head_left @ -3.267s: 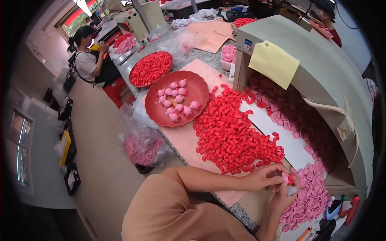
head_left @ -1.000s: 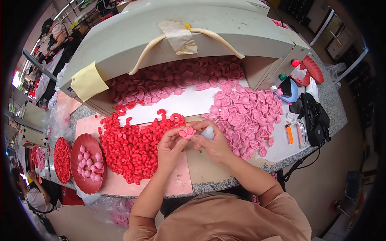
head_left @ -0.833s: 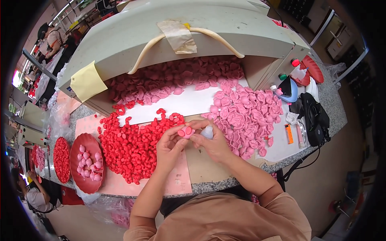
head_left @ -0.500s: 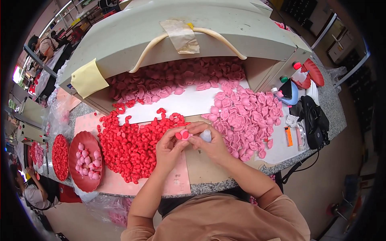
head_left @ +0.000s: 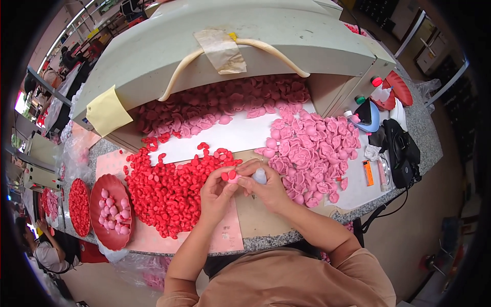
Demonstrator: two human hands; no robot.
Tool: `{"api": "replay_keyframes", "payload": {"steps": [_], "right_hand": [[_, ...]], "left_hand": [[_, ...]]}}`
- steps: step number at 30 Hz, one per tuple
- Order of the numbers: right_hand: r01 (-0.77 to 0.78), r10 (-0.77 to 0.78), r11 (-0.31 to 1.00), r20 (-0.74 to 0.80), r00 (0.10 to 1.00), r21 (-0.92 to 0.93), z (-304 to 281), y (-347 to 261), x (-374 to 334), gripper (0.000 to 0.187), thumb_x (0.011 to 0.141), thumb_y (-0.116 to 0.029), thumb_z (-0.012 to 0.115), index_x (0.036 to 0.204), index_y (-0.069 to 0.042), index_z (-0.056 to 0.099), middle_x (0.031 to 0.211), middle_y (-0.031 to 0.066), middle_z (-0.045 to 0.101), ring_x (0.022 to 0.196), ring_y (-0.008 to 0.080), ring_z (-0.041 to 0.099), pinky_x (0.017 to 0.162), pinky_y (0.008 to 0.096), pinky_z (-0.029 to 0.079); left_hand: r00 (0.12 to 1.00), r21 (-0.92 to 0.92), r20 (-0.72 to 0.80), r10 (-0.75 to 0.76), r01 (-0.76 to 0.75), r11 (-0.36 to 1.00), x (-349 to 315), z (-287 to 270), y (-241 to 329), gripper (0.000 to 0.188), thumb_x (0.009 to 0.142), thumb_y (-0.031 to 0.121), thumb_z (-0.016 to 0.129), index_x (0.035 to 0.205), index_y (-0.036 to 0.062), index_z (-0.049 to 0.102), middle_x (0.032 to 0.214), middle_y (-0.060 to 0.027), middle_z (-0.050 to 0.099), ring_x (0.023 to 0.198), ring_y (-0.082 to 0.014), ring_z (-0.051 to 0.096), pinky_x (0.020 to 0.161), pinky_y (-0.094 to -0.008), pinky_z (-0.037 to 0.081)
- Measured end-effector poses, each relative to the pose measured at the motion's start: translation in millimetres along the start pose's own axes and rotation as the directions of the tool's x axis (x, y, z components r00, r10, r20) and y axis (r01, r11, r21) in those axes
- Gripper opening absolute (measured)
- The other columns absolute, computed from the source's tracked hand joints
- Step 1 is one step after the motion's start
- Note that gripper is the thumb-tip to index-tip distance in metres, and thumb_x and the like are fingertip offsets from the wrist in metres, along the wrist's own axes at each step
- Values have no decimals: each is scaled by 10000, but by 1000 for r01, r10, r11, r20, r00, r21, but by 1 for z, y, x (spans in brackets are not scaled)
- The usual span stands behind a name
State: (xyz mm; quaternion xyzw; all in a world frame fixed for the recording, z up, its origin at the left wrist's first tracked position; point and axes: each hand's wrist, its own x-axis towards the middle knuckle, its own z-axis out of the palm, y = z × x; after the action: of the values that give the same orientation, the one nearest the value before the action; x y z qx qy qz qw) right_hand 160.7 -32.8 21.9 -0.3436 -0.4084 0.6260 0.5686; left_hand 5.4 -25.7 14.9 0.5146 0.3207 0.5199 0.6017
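My left hand (head_left: 217, 194) pinches a small pink rounded piece with red oval bits (head_left: 232, 176) on it. My right hand (head_left: 272, 193) meets it over the table, with its fingertips against the same piece. A small translucent bottle (head_left: 260, 176) is tucked in the right hand's grip, its end pointing up. Just left of my hands spreads a heap of small red bean-like pieces (head_left: 166, 197). To the right lies a heap of pink petal-shaped pieces (head_left: 317, 148).
A grey hooded box (head_left: 230, 56) arches over more pink pieces. At left stand a red scalloped tray (head_left: 97, 225) of pink round pieces and a dish of red bits (head_left: 79, 204). An orange lighter-like item (head_left: 368, 173) and a black bag (head_left: 401, 153) lie right. Another person (head_left: 48, 250) sits far left.
The pink piece with red bits has turned and tilted slightly between my fingers. Both hands stay together in nearly the same place. The whole view has shifted a little.
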Motion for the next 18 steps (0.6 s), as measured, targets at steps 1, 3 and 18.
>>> {"api": "replay_keyframes", "payload": {"steps": [1, 3, 18], "right_hand": [[6, -6, 1000, 0, 1000, 4, -1, -2, 1, 117, 847, -42, 639, 952, -29, 587, 1054, 89, 535, 669, 119, 567, 577, 236, 485], [33, -29, 985, 26, 999, -169, -2, -10, 2, 144, 857, -51, 629, 995, -31, 594, 1055, 82, 547, 687, 112, 571, 580, 242, 491], [-44, 40, 996, -56, 998, -76, -3, -12, 7, 197, 881, -87, 617, 1046, 17, 587, 999, 76, 623, 908, 137, 612, 805, 270, 508]], "left_hand": [[997, -9, -4, -77, 77, 997, 1, -2, -2, 333, 885, 106, 609, 1196, 24, 523, 1123, -56, 572, 977, -126, 554, 825, -252, 452], [991, -101, 39, -128, 131, 986, 4, -11, -7, 354, 894, 145, 604, 1216, 30, 512, 1106, -43, 579, 951, -117, 556, 791, -236, 448], [984, -314, -7, -177, 166, 935, 13, -2, -5, 452, 927, 115, 543, 1350, 31, 406, 1152, -100, 587, 972, -189, 619, 762, -257, 522]]}}
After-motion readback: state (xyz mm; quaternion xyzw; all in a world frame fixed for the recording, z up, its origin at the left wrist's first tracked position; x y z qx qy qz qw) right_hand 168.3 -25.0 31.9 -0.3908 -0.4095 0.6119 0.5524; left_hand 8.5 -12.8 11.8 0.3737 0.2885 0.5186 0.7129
